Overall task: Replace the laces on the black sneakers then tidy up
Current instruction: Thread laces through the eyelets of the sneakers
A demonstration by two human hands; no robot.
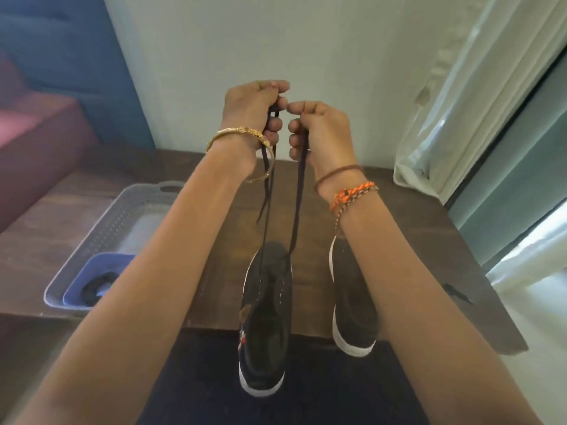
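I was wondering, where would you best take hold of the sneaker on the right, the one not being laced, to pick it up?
Probably by the heel end of the right sneaker, coming from the near table edge: its white-soled heel pokes over that edge, unobstructed. The right hand and left hand are both gripping the dark lace, so one must let go first.

Place: a home, a lived-in room by the look of it.
Seating: a maroon cushioned seat on the left, blue upholstery behind it.
Window side: sheer white curtain hanging by a glass pane on the right.
Furniture: dark wooden table against a pale wall.
Household bits: grey perforated plastic basket on the table.
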